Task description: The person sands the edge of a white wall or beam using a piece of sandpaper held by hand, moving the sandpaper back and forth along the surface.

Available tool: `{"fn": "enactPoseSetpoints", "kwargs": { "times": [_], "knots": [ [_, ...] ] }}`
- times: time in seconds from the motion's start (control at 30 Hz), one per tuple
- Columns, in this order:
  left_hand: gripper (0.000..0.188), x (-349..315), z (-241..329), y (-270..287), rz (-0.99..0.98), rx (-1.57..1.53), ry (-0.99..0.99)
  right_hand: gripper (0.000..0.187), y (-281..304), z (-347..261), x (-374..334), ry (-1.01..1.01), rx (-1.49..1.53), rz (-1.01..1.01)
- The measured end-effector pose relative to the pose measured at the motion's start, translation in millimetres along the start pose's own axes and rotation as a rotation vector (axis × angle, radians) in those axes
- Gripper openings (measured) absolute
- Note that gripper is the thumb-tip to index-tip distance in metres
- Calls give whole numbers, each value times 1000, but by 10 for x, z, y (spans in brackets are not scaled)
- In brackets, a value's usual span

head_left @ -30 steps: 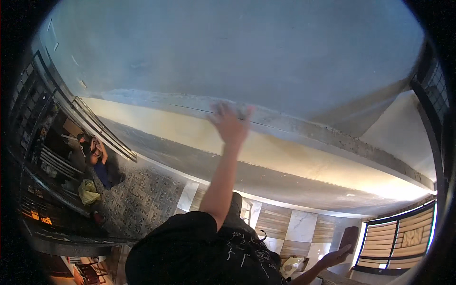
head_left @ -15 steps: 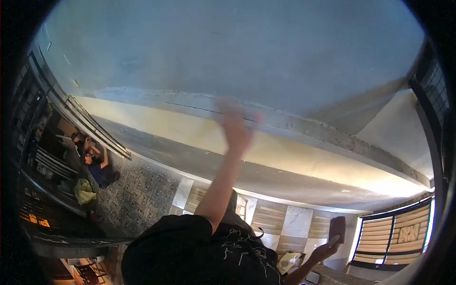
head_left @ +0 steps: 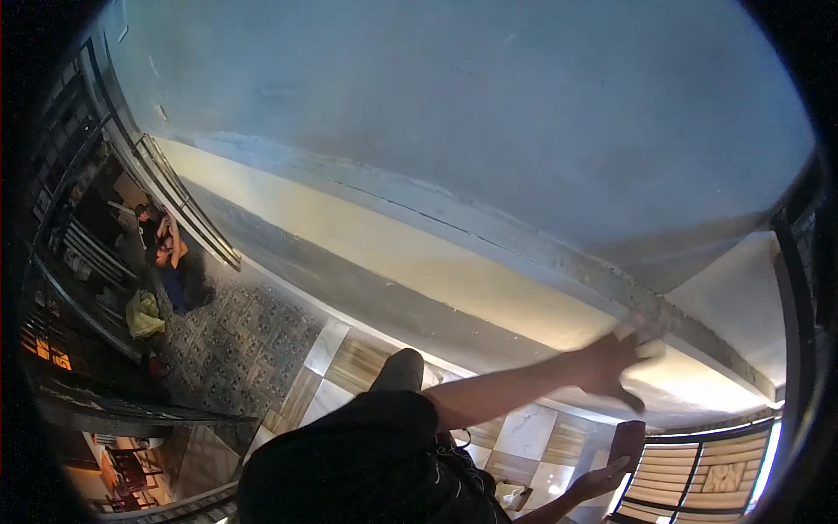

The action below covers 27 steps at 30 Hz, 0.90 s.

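Observation:
My left arm reaches across to the right, and my left hand [head_left: 613,365] is open with its fingers spread and a little blurred. It is in front of the wall ledge [head_left: 602,278], above my other hand; I cannot tell whether it touches the wall. Lower right, my right hand [head_left: 601,479] is closed round the lower end of a reddish-brown rectangular piece [head_left: 627,440], held upright. The piece looks flat, like folded sandpaper, but its kind is not certain. Above the ledge spreads a grey-blue plastered wall [head_left: 489,113].
A cream band [head_left: 349,225] runs below the ledge. Tiled floor [head_left: 327,397] lies far below. At left are metal railings [head_left: 188,201], two people [head_left: 172,253] and a yellow-green bag [head_left: 145,314]. A slatted, barred window [head_left: 698,467] is at lower right.
My left hand has swung from the middle of the ledge rightward and down toward my right hand. The right hand keeps hold of the reddish-brown piece. The view has tilted somewhat.

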<state>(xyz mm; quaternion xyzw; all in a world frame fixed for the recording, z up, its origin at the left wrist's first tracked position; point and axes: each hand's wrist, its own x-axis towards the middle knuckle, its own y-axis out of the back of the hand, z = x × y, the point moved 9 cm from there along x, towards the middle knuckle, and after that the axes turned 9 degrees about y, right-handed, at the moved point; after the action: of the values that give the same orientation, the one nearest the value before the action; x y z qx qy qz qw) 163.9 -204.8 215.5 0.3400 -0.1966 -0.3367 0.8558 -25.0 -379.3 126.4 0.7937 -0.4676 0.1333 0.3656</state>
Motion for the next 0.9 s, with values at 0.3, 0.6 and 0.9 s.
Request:
{"fn": "enactPoseSetpoints", "kwargs": {
  "times": [0.3,0.6,0.9],
  "knots": [
    [91,-1788,-1983,1712,1092,693,684,50,239,527,-30,-73,69,14],
    [134,-189,-1408,601,773,209,678,52,222,266,-74,-178,148,84],
    [90,-802,-1209,832,949,-109,206,49,173,530,-142,-195,233,38]
  ]
}}
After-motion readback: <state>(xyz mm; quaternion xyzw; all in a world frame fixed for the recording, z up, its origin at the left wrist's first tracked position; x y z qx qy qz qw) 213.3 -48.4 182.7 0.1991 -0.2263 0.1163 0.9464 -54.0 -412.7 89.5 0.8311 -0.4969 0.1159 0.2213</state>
